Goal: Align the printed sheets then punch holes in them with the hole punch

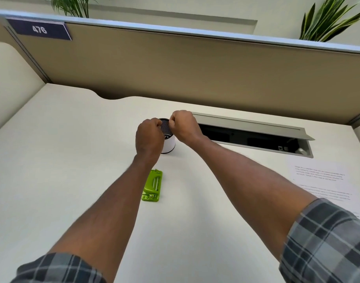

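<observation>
Pale desk surface (62, 160) fills most of my view, closed in at the back by a tan partition wall. Nearest to me I count two forearms, each coming out of a rolled plaid sleeve, one (58, 268) at seven o'clock and one (326, 242) at four o'clock. Between the forearms, just below centre, lies one green hole punch (152, 185), flat on the desk and touched by neither hand. Out at three o'clock the printed sheets (322, 180) lie flat at the desk's right edge; I cannot count how many are stacked. Further up, near centre, stands one white cylindrical cup (169, 144) with a dark mesh inside. My left hand (149, 135) is curled closed against the cup's left rim and my right hand (185, 125) is fisted at its right rim; I cannot tell whether the fingers truly pinch the mesh or only rest on it. Beyond, toward two o'clock, one cable hatch (252, 133) sits open in the desk. On the partition at eleven o'clock is one plate reading 476 (39, 29), and two plants (328, 19) rise behind the wall.
</observation>
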